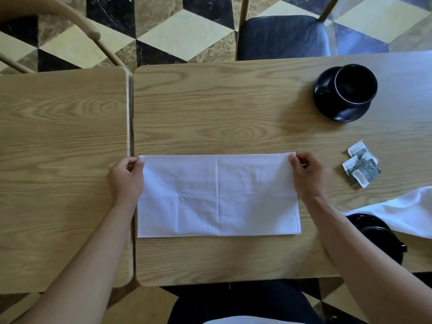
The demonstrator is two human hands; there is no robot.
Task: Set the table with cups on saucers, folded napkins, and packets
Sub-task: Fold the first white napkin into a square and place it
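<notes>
A white napkin (218, 195), folded to a wide rectangle, lies flat on the wooden table (210, 108) in front of me. My left hand (126, 177) pinches its far left corner and my right hand (306, 175) pinches its far right corner. A black cup (355, 84) stands on a black saucer (327, 108) at the far right. A small pile of packets (361, 164) lies to the right of my right hand. Another black cup (378, 232) sits near the table's front right, partly hidden by my right forearm, with a second white cloth (406, 211) beside it.
A second wooden table (63, 160) butts against the left side, with a narrow gap between them. A chair with a dark seat (282, 36) stands across the table, and a wooden chair frame (77, 22) at the far left. The floor is patterned tile.
</notes>
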